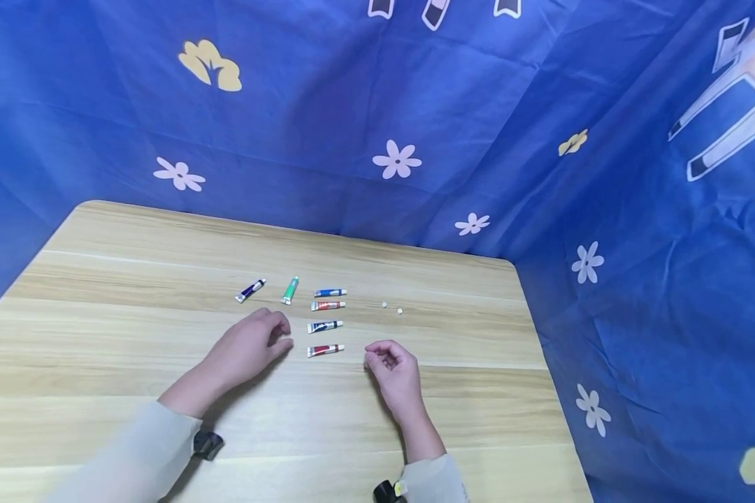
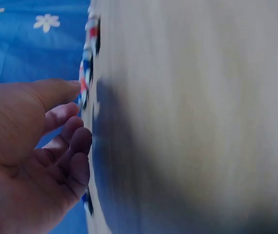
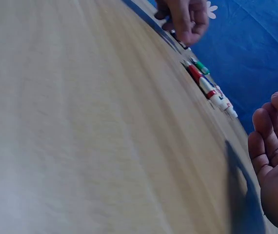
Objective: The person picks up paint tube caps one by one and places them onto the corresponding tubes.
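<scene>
Several small paint tubes lie on the wooden table in the head view. A blue tube, an orange-red tube, a navy tube and a red tube form a column. Behind the left hand are a dark purple tube and a green tube. My left hand hovers left of the column, fingers loosely bent, with nothing visible between thumb and fingers. To the right of the red tube, my right hand has its thumb close to the bent fingers; no held thing shows.
Two small white pieces, like caps, lie right of the column. The wooden table ends at a blue curtain with flower prints behind and on the right. Dark wrist devices sit at both sleeves.
</scene>
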Demonstrator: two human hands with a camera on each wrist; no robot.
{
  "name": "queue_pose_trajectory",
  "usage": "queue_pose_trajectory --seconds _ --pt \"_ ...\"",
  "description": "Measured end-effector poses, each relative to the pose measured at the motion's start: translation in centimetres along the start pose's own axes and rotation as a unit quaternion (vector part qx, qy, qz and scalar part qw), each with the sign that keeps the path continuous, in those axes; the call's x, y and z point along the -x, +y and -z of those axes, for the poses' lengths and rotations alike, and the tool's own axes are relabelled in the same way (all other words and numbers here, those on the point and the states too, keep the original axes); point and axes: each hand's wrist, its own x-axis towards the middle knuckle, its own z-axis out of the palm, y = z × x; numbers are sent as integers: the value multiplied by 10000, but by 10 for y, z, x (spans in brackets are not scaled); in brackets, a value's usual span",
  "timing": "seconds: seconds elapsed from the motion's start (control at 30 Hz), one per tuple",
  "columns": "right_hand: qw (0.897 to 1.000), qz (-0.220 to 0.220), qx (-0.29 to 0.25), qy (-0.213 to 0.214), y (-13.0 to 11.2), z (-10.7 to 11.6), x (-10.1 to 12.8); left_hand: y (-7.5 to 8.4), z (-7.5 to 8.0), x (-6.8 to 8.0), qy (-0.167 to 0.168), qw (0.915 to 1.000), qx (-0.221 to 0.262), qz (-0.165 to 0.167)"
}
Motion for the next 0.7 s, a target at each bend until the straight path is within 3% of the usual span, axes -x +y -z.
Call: queue_pose_trajectory --seconds 0.4,0.7 --pt "9996 214 -144 144 -8 10 -14 -25 22 -2 361 9991 152 153" --pt "9990 341 -28 302 -1 21 -22 -48 35 -5 370 9985 192 345"
